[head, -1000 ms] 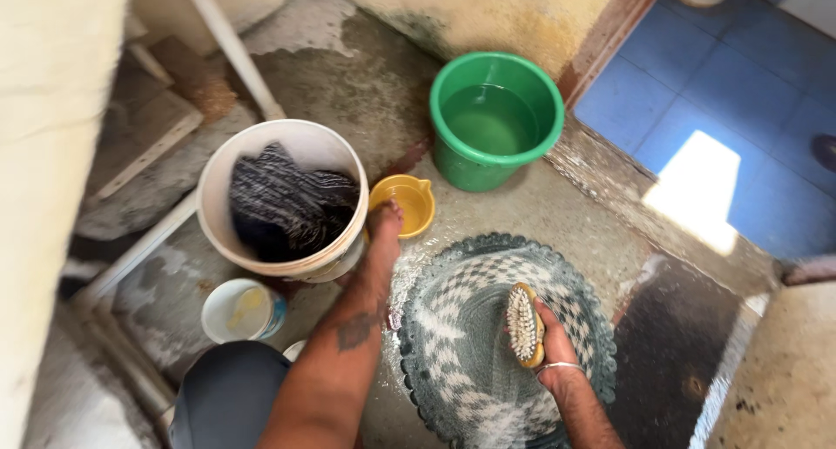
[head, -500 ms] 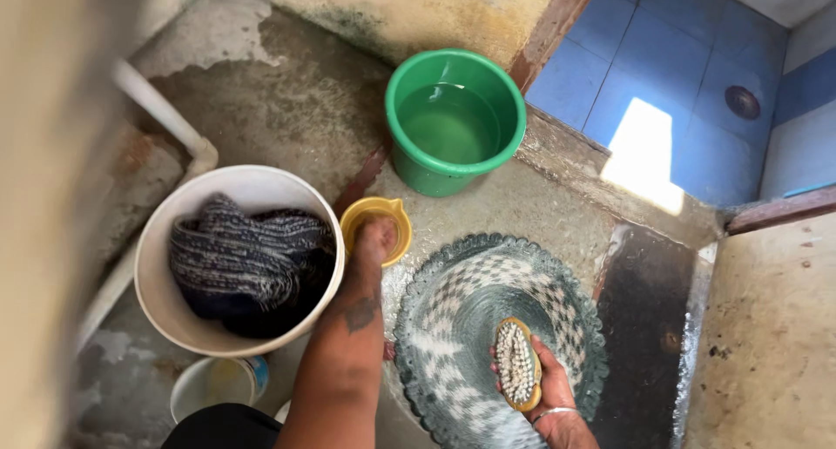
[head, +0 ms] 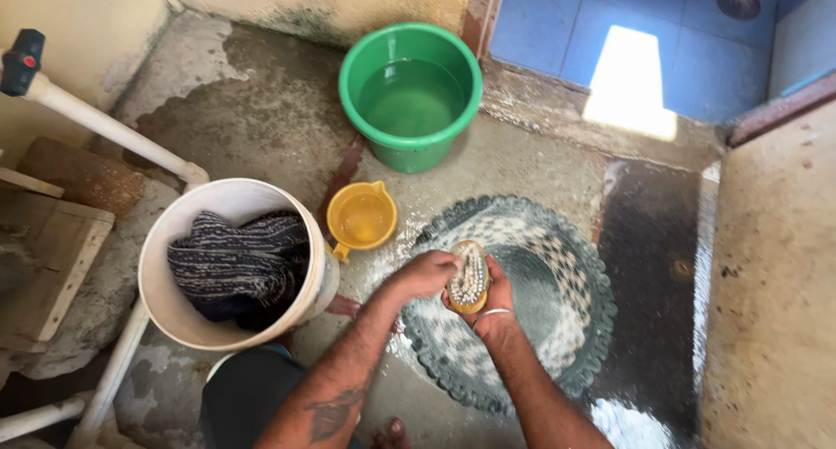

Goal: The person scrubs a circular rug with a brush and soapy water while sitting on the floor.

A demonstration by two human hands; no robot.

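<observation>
Head view: a scrub brush [head: 468, 277] is held bristles-up in the right hand [head: 489, 303], fingers closed round its body, over the round soapy mat [head: 557, 301] on the wet floor. The left hand [head: 425, 275] is curled against the bristles (perhaps picking them clean). Yellow scoop [head: 360, 218] and white bucket [head: 165, 257] crowd the left; open floor lies rightward.
</observation>
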